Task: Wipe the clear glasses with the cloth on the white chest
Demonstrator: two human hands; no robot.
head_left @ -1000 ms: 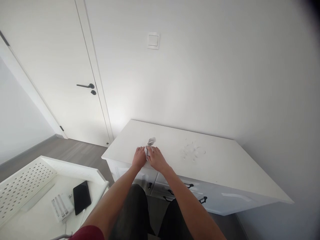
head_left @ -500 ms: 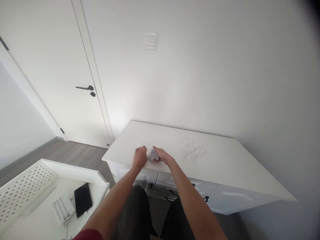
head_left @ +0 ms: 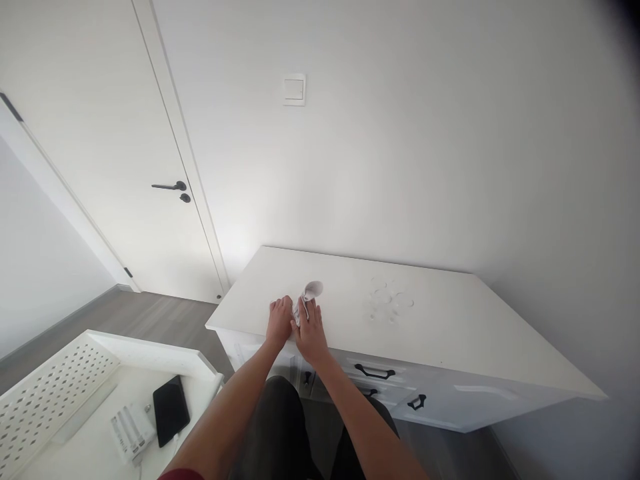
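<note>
Dark trousers (head_left: pixel 273 427) and the edge of a red sleeve (head_left: pixel 181 475) lie nearest, and beside them a white unit (head_left: pixel 145 350) with a raised rim and a perforated side carries a black phone (head_left: pixel 171 410) and a white boxy device (head_left: pixel 131 430). Ahead stands a white cabinet (head_left: pixel 450 327) with dark handles (head_left: pixel 375 372) on its front. Near the front edge of its top, toward the left corner, the left hand (head_left: pixel 280 323) has its fingers curled together; the right hand (head_left: pixel 311 335) reaches in with fingers straighter and slightly apart. Whether either grips firmly I cannot tell. Between them and partly beneath the right fingers is a small crumpled piece (head_left: pixel 299 312), whitish grey, thin and creased, a rounded, smoother flap jutting past the fingertips toward the back edge. Right of it, clear rounded spots (head_left: pixel 391 303) dot the smooth top. Behind the back edge rises a plain pale wall (head_left: pixel 425 153) bearing a square switch (head_left: pixel 295 89); at left, beyond grey wood-look floor (head_left: pixel 160 317), is a closed white door (head_left: pixel 100 147) with a black lever (head_left: pixel 167 187).
</note>
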